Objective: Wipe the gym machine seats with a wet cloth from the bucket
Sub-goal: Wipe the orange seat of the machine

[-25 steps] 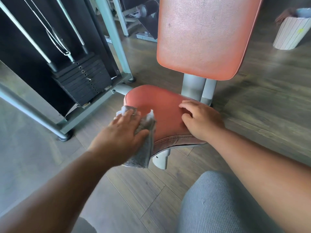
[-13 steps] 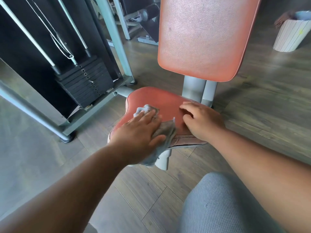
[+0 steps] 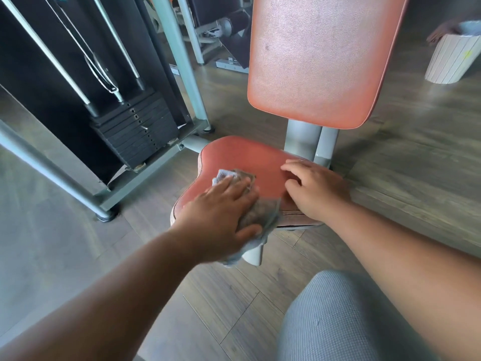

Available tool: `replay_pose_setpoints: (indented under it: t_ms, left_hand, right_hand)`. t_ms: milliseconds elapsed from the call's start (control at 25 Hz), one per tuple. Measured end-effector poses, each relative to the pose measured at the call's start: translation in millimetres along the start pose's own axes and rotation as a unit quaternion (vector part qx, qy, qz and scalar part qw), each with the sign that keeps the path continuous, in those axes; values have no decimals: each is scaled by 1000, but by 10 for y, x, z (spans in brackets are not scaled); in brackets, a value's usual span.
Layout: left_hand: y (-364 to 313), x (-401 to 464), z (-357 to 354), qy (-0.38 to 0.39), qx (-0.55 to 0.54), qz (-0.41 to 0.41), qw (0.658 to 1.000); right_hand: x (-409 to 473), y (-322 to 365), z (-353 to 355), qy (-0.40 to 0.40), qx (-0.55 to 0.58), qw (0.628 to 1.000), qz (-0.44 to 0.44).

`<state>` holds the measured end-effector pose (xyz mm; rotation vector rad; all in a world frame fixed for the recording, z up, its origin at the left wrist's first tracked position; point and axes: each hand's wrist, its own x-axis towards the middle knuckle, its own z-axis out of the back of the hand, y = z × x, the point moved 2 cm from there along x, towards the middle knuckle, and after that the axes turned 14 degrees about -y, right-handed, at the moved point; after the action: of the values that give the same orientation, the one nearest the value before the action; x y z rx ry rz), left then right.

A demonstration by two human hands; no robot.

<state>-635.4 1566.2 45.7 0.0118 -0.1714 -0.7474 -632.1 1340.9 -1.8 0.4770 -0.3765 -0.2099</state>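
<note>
Wood-plank flooring (image 3: 406,157) surrounds a gym machine whose red seat (image 3: 250,157) sits at centre, below the red backrest (image 3: 320,58) at 12 o'clock and right of the black weight stack (image 3: 135,136) at 10 o'clock. On the seat's near-left part the left hand (image 3: 221,212) presses the grey cloth (image 3: 260,214) flat with straight fingers. Just beside it, at 3 o'clock, the right hand (image 3: 315,188) rests on the seat with loosely bent fingers, holding nothing; a pale ribbed bucket (image 3: 447,61) stands well apart at 2 o'clock.
</note>
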Motion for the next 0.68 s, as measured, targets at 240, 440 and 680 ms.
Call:
replay_pose_setpoints:
  t_ms: [240, 440, 680]
  left_hand:
    - [12, -49, -28, -23, -23, 50, 998]
    - [-479, 954, -196, 68, -197, 116, 971]
    - [-17, 559, 136, -72, -213, 196, 954]
  right_hand:
    - [46, -32, -14, 25, 82, 991, -105]
    - [117, -120, 6, -61, 318, 923, -206]
    - [-14, -15, 228, -125, 75, 989, -10]
